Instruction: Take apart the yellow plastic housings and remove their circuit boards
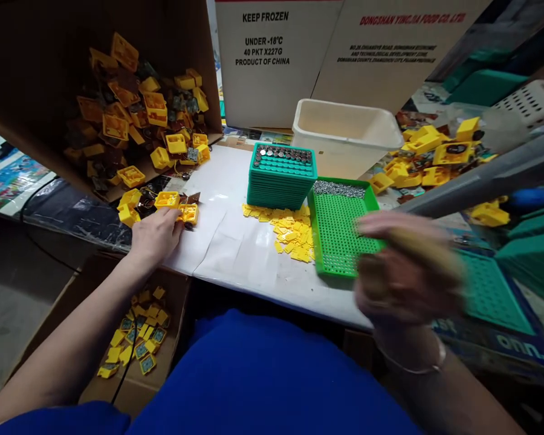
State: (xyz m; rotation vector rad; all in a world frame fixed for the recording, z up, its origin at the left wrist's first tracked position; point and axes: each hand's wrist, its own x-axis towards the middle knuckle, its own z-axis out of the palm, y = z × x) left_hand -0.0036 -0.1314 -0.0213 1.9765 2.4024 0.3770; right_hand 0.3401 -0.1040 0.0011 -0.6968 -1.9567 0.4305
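Observation:
My left hand (156, 232) is closed with its fingertips on a small yellow plastic housing (189, 213) at the table's left edge. A brown board piece and a small dark round part show at that housing. More yellow housings (129, 206) with thin wires lie just beyond and left of the fingers. My right hand (408, 266) is smeared by motion above the right side of a green perforated tray (344, 232). A yellowish streak crosses its fingers, and I cannot make out what it is. Small metal parts (340, 189) lie along the tray's far end.
A stack of teal trays (281, 181) holds small round metal pieces on top. Flat yellow pieces (292, 232) lie before it. A white bin (344, 133) stands behind. Cardboard boxes with yellow housings are at left (9, 121) and below (95, 290). A grey bar (480, 181) crosses the right.

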